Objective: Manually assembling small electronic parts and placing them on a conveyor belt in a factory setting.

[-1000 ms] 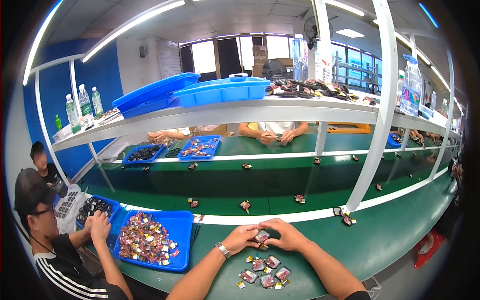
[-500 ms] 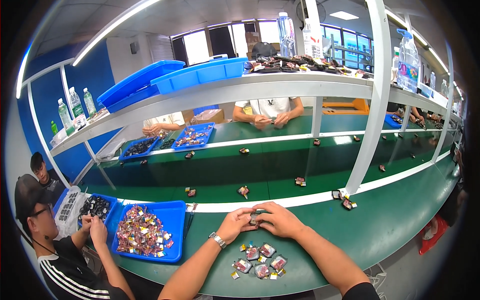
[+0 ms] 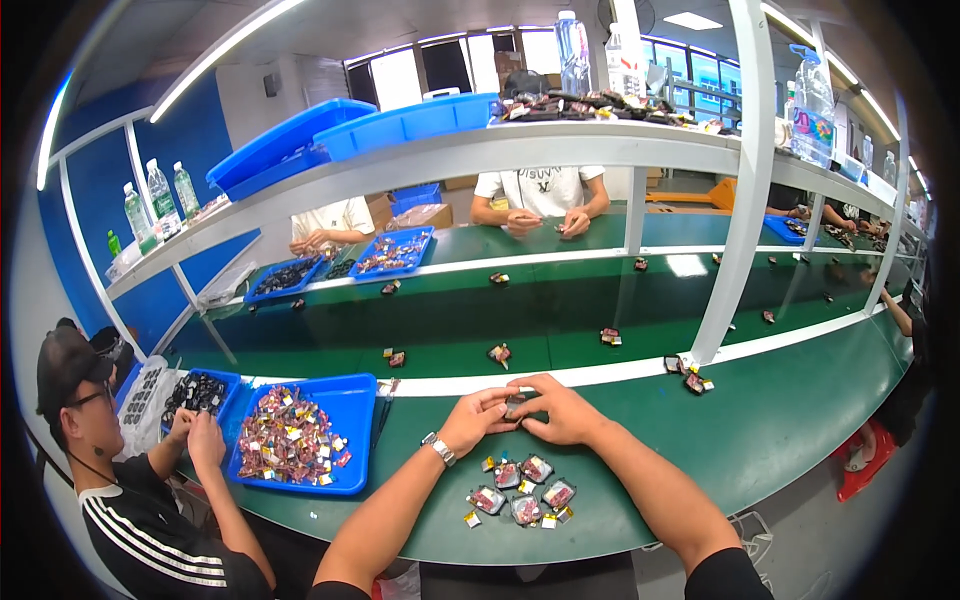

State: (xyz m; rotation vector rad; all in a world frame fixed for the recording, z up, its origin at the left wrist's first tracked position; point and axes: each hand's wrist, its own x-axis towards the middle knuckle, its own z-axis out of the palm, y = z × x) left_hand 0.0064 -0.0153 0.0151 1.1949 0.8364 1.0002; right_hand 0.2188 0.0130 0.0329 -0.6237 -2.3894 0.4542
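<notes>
Dark casing (image 3: 514,406), clamped between left hand (image 3: 474,420) and right hand (image 3: 564,413); circuit pieces (image 3: 525,510) cluster on the desk (image 3: 740,440), just this side of them!

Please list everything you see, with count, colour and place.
Small part: one, dark, held centrally
Assemblies: five, grey-pink, near table edge
Small tabs: several, yellow-white, around those
Table: one, green, foreground
Parts trays: several, blue, mostly left
Belt: one, dark green, behind table
Shelf: one, white, above belt
Shelf trays: at least two, blue, on shelf
Bottles: several, mostly clear, on shelf
Co-workers: several, black or white clothing, left and opposite
Left hand: one, bare, centre
Right hand: one, bare, centre
</notes>
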